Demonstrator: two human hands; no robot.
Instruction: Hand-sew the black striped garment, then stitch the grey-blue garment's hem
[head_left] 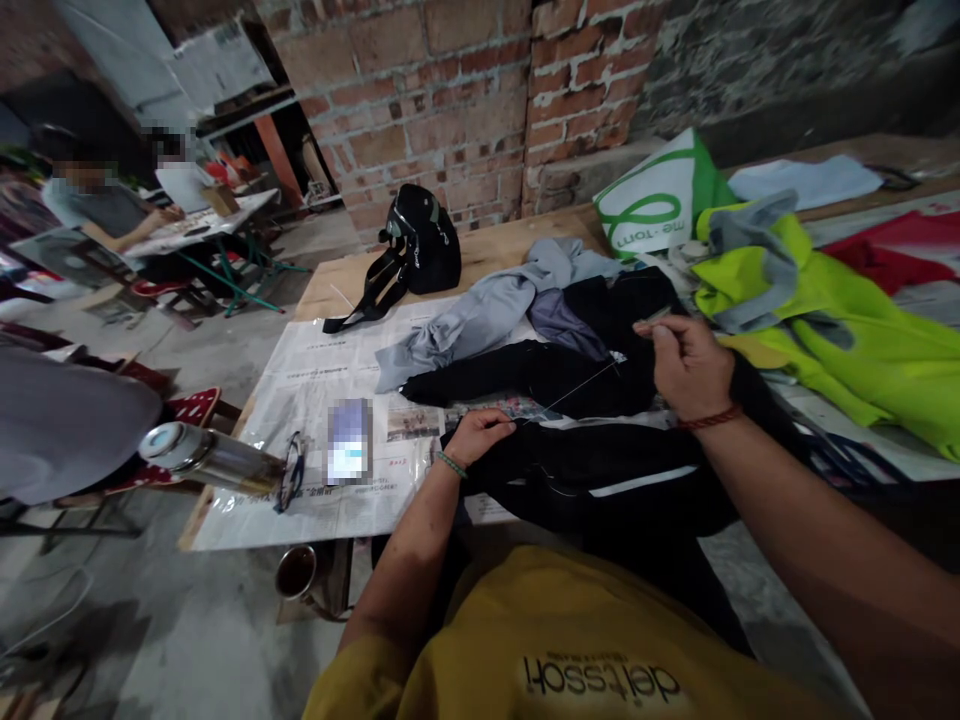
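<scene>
A black garment (630, 455) with a white stripe lies across the near edge of the table. My left hand (484, 438) is closed in a pinch at its left part. From those fingertips a pale thread (574, 389) runs taut, up and right to a small whitish spot on the dark cloth. Above the garment's right side my right hand (694, 365) is raised with thumb and finger pinched together. Something small and thin shows at its fingertips, too blurred to name. Behind lie a black sleeve (480, 370) and a grey cloth (480, 315).
Newspaper (300, 350) covers the table. On it are a phone (349, 440), glasses (292, 470) and a bottle (214, 455) by the left edge. A black bag (427, 240), a green-white bag (652, 195) and yellow-green clothing (840, 310) stand or lie farther back. People sit at left.
</scene>
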